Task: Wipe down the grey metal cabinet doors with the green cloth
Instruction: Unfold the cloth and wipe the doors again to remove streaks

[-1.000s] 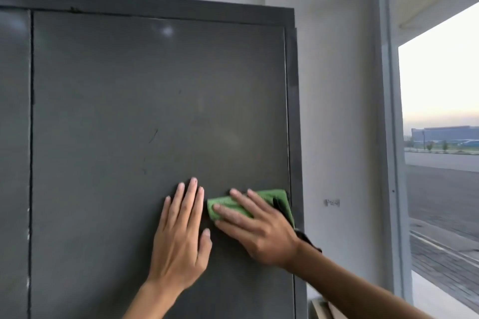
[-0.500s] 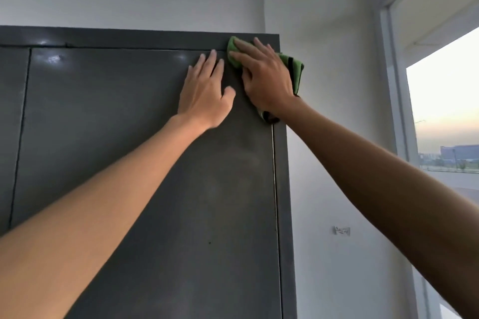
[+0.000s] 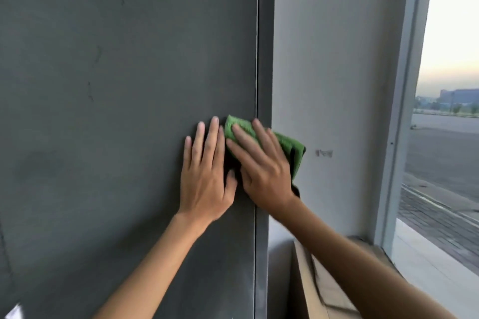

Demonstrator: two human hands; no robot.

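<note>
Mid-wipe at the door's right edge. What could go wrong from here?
1. The green cloth hangs past the cabinet frame. Held only by the flat fingers of the right hand, it could snag on that edge or slip free.
2. The left hand lies bare on the cabinet door and may smear wiped metal.

Position: one wide-angle camera, worn on the head.
Facing: forward at the cabinet door, which fills the left and centre of the frame.
Range: close.
Right of frame: window opening.

Green cloth, grey cabinet door.
</note>
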